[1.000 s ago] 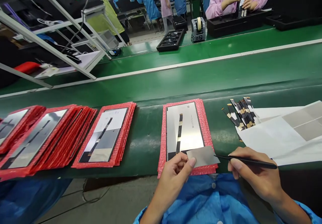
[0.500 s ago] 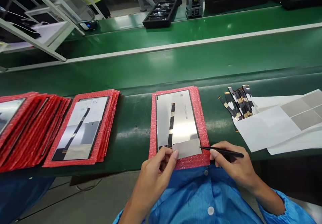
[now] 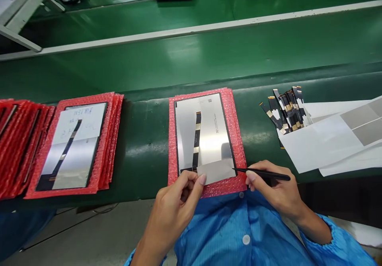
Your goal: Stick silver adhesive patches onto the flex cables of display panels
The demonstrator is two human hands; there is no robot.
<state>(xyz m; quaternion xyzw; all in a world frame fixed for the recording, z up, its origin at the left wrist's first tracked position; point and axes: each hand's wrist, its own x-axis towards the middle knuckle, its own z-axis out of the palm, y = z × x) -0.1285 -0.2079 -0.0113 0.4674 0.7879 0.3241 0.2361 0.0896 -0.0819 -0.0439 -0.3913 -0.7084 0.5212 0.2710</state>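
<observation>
The grey sticker [image 3: 215, 171] has been lowered onto the panel's [image 3: 203, 132] near edge, pinched by the left hand [image 3: 176, 202]; black tweezers [image 3: 262, 173] are gripped in the right hand [image 3: 273, 188].

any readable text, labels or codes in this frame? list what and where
Nothing legible.
Silver panel, top right corner: small square code, too small to read.
Same panel, right edge: a line of fine print, blurred.
Left panel, white upper part: faint marks, unreadable.
</observation>
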